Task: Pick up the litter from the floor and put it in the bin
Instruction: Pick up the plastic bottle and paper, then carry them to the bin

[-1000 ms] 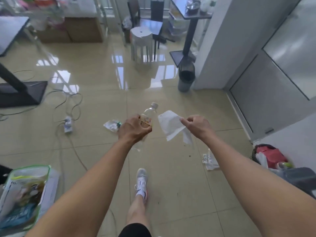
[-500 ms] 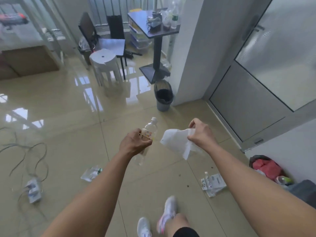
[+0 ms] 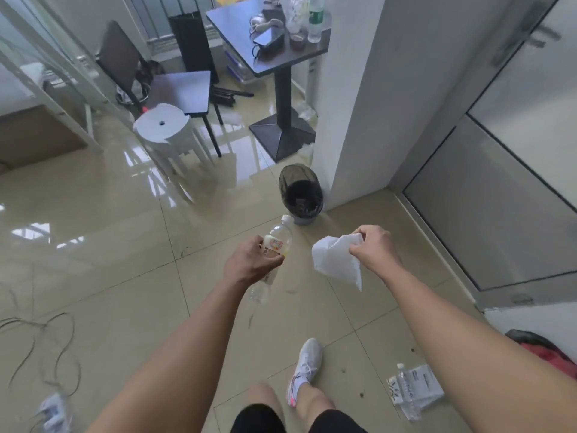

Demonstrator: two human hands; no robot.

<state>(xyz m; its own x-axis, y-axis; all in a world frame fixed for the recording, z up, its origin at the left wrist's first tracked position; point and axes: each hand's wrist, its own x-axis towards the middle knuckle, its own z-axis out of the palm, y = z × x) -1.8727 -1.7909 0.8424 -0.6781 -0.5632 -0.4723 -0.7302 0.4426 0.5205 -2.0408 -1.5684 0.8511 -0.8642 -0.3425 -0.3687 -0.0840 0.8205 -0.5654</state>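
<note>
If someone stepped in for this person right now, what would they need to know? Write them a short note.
Left hand: shut on a clear plastic bottle, cap pointing toward the bin.
Right hand: fingers pinching a crumpled white paper.
Bin: dark, open, on the floor ahead beside the white wall corner, with some dark contents already in it.
Done: two pieces of litter picked up; neither is in the bin yet.
Left: walk up and drop both in, then go back for the flattened bottle and white packet lying on the floor to the right of the white shoe.
</note>
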